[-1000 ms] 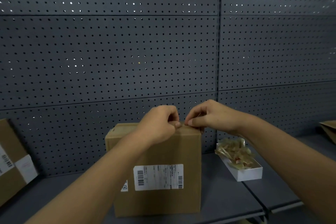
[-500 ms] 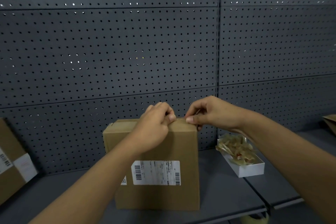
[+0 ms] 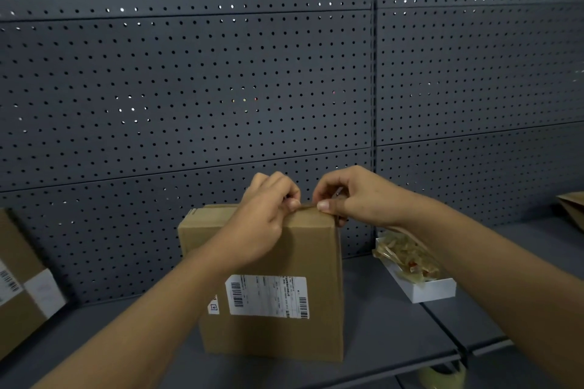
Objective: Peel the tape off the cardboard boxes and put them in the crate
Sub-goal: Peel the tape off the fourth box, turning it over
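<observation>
Cardboard box at frame centre is pinched along its top edge by left hand and right hand.

The left edge crops a second box; label print is too small to read.

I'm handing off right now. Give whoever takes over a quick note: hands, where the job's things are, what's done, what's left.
Left hand: fingers curled at the top front edge of the cardboard box, picking at the tape there.
Right hand: thumb and fingers pinching at the same edge, beside the left.
The box stands upright on the grey shelf, shipping label facing the camera.
Crumpled peeled tape lies in the white tray to the right. Another box leans at far left.
Done: some tape already peeled.
Left: strip this box's tape, put the box in the crate, which is not in view.
</observation>
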Tool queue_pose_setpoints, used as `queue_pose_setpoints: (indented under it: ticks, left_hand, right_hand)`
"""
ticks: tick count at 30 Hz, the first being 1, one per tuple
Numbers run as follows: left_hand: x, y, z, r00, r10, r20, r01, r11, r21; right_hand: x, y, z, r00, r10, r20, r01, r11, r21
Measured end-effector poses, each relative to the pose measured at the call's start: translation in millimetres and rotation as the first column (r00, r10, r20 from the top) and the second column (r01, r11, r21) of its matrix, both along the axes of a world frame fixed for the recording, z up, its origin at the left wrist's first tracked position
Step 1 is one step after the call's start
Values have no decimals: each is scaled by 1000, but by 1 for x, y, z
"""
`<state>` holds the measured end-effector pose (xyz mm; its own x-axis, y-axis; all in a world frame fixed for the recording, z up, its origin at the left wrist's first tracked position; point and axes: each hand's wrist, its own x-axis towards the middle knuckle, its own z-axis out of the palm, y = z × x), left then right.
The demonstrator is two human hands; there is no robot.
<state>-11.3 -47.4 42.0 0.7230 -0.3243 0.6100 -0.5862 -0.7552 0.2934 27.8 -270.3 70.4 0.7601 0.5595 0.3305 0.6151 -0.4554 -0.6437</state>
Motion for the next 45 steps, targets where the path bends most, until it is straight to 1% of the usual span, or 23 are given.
queue_pose_setpoints:
  ticks: [3, 8, 12, 14, 16, 18, 20, 22, 24, 26, 28, 30, 32, 35, 37, 40, 42, 45]
  left_hand:
    - [-2, 0, 0, 1000, 17, 14, -18, 998, 60]
    - [-4, -1, 5, 984, 108, -142, -89, 987, 132]
    - [-2, -12, 7, 996, 73, -56, -60, 976, 212]
    - [-1, -17, 9, 995, 81, -54, -67, 970, 232]
    - [-1, -21, 12, 993, 97, -73, -75, 964, 256]
    - [-2, -23, 13, 990, 122, -68, -95, 945, 314]
    - [-3, -23, 11, 986, 148, -71, -115, 930, 348]
    - [-3, -21, 10, 979, 169, -117, -118, 929, 352]
    - [-1, -18, 12, 972, 176, -155, -111, 927, 358]
    - [1, -18, 14, 970, 170, -172, -100, 930, 354]
    - [1, -21, 14, 975, 161, -154, -98, 929, 356]
    - [1, -23, 14, 978, 167, -123, -111, 924, 366]
    - [1, -23, 12, 977, 171, -124, -115, 924, 366]
    - [1, -19, 13, 966, 184, -183, -107, 925, 363]
    - [2, -19, 15, 958, 193, -214, -98, 916, 388]
    - [1, -16, 19, 947, 193, -257, -69, 903, 424]
    - [1, -11, 24, 931, 171, -321, -20, 906, 424]
    - [2, -8, 30, 909, 146, -391, 25, 916, 400]
  right_hand:
    - [-2, 1, 1, 1000, 3, 25, -2, 1000, -17]
    - [-3, 2, 0, 999, 19, 45, -18, 1000, -21]
    - [-2, -2, -1, 999, 43, 27, -44, 999, 22]
    - [-2, -3, 2, 999, 35, 23, -35, 999, -22]
    - [-3, -3, 7, 999, 14, 35, -10, 993, -114]
    - [-4, 1, 11, 995, -8, 103, 30, 976, -217]
    - [-7, 7, 13, 984, -17, 175, 62, 965, -256]
    - [-12, 14, 12, 970, -9, 243, 74, 963, -260]
    - [-17, 20, 8, 952, -18, 306, 113, 948, -297]
    - [-22, 24, 6, 929, -40, 367, 182, 915, -359]
    - [-26, 25, 4, 913, -52, 404, 231, 883, -408]
    - [-27, 27, 5, 903, -53, 425, 261, 855, -448]
    - [-28, 29, 6, 895, -47, 443, 276, 840, -468]
    - [-29, 33, 6, 896, -52, 442, 278, 842, -463]
    - [-32, 33, 6, 896, -59, 439, 279, 845, -456]
    - [-35, 31, 5, 879, -55, 474, 295, 843, -450]
    - [-36, 31, 5, 869, -49, 492, 305, 836, -455]
    - [-38, 33, 7, 826, -6, 564, 344, 798, -495]
